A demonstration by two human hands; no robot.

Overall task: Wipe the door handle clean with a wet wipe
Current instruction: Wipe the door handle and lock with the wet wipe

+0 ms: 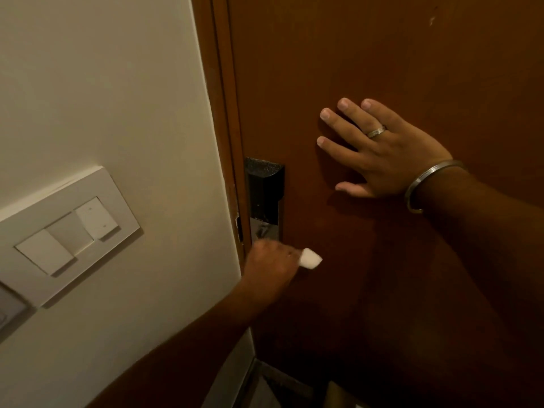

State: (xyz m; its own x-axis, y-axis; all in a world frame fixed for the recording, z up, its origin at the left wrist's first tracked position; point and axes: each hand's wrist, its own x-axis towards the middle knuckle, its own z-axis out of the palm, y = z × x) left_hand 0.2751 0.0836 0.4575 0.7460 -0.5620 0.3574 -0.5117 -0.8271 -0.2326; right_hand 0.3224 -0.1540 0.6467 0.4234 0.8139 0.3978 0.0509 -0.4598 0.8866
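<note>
A black and silver lock plate [265,195] is mounted on the left edge of a brown wooden door [382,54]. My left hand [272,267] is closed just below the plate, over the spot where the handle sits, and hides the handle. A white wet wipe [310,259] sticks out from the right side of that fist. My right hand [379,151] lies flat on the door to the right of the plate, fingers spread, with a ring and a metal bangle [424,187] on the wrist.
A cream wall [103,83] stands left of the brown door frame [223,98]. A white switch panel [67,231] with three rocker switches is on that wall at lower left. Dim floor [279,390] shows at the bottom.
</note>
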